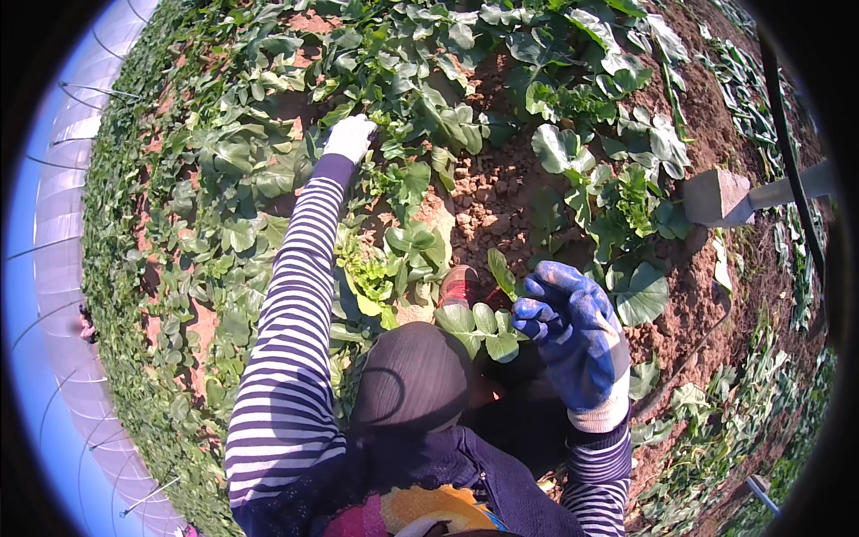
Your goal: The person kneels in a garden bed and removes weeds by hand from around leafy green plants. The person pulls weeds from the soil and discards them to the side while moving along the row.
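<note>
My left arm, in a striped sleeve, stretches far forward. At its end my left hand [351,137], in a white glove, is among low green leafy plants [403,183]. It looks closed, with the fingertips and anything in them hidden by leaves. My right hand [577,345] is raised near my body, in a white knitted glove coated blue over palm and fingers. Its fingers are loosely bent and apart, with nothing visible between them. Just left of it, a leafy plant with rounded leaves [483,331] grows beside my reddish shoe [460,288].
Dense leafy crop rows [224,161] spread ahead and left. Bare clods of reddish soil [492,201] lie between rows. On the right stand a squared pale post [716,197] and a dark cable [786,152]. A plastic-covered tunnel [67,215] runs along the far left. My bent knee [412,376] is below.
</note>
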{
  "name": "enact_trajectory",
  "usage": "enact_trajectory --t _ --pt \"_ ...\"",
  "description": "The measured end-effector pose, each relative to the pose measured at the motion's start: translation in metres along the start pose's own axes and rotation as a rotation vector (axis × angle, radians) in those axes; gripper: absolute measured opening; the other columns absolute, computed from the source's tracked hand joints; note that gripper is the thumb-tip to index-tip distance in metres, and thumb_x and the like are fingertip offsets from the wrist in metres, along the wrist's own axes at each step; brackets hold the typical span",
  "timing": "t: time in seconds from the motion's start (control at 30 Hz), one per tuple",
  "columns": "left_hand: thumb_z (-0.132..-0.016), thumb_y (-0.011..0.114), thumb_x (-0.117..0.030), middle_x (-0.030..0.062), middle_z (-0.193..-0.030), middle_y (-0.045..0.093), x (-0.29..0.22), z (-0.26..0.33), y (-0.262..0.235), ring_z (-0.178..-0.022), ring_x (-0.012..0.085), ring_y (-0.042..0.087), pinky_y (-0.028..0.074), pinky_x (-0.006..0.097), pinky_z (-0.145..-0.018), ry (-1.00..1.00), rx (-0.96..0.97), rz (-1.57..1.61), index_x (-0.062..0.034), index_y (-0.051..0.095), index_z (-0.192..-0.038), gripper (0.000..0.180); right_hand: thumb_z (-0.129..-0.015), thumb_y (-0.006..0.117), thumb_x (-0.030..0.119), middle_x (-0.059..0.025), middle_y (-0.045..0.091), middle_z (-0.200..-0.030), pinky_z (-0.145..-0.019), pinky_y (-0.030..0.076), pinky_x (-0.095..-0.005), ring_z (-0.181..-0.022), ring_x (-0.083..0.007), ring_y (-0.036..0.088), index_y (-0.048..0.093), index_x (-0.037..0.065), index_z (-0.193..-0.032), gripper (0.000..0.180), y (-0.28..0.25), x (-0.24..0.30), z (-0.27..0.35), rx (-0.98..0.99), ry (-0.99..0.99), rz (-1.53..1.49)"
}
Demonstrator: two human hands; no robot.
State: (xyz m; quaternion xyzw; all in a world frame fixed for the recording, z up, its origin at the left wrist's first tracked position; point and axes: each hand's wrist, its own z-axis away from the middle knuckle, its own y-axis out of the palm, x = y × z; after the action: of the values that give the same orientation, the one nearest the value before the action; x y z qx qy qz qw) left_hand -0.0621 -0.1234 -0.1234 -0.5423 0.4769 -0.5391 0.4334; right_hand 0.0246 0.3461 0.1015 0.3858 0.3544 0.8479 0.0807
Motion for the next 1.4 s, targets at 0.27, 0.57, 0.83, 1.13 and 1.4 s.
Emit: enact_trajectory --t 0.27,0.57,0.83,1.13,1.4 --pt "-0.085 0.052 -0.016 0.0060 -0.095 0.063 -0.006 -0.031 -0.023 -0.092 0.0225 0.061 0.050 0.035 -0.077 0.189 0.263 -0.362 -0.0131 0.069 -0.090 0.017 -0.099 0.048 0.022 -0.0178 0.059 -0.116 -0.090 0.049 -0.0346 -0.101 -0.0225 0.061 0.047 -0.005 -0.127 0.039 -0.002 0.003 0.001 0.053 0.000 -0.086" --pt "-0.088 0.051 -0.014 0.0112 -0.094 0.061 -0.015 -0.015 -0.029 -0.088 0.0256 0.064 0.051 0.039 -0.075 -0.031 0.236 -0.263 -0.0111 0.058 -0.098 0.013 -0.097 0.051 0.028 -0.0164 0.060 -0.115 -0.088 0.051 -0.0362 -0.098 -0.0240 0.063 0.047 -0.004 -0.128 0.045 -0.003 0.000 0.003 0.024 -0.036 -0.033" --pt "-0.087 0.053 -0.017 0.0074 -0.097 0.060 -0.018 -0.042 -0.042 -0.094 0.0240 0.062 0.050 0.037 -0.079 0.206 0.419 -0.465 -0.0148 0.065 -0.096 0.015 -0.099 0.048 0.024 -0.0152 0.060 -0.114 -0.090 0.048 -0.0326 -0.098 -0.0204 0.062 0.049 -0.004 -0.126 0.039 -0.004 0.004 0.001 0.042 0.005 -0.050" --pt "-0.085 0.057 -0.018 0.0067 -0.099 0.061 -0.018 -0.058 -0.040 -0.096 0.0228 0.060 0.048 0.039 -0.083 0.169 0.492 -0.457 -0.0165 0.070 -0.097 0.017 -0.099 0.049 0.023 -0.0132 0.060 -0.115 -0.090 0.047 -0.0322 -0.098 -0.0188 0.060 0.051 -0.003 -0.123 0.036 -0.005 0.007 0.006 0.050 -0.018 -0.094" --pt "-0.086 0.051 -0.009 0.0085 -0.102 0.058 -0.013 -0.021 -0.095 -0.103 0.0227 0.057 0.042 0.039 -0.095 0.260 0.350 -0.529 -0.0210 0.041 -0.140 0.056 -0.098 0.051 0.025 -0.0126 0.059 -0.115 -0.090 0.048 -0.0341 -0.099 -0.0189 0.060 0.051 -0.003 -0.123 0.037 -0.008 0.009 0.009 0.119 -0.060 -0.097"
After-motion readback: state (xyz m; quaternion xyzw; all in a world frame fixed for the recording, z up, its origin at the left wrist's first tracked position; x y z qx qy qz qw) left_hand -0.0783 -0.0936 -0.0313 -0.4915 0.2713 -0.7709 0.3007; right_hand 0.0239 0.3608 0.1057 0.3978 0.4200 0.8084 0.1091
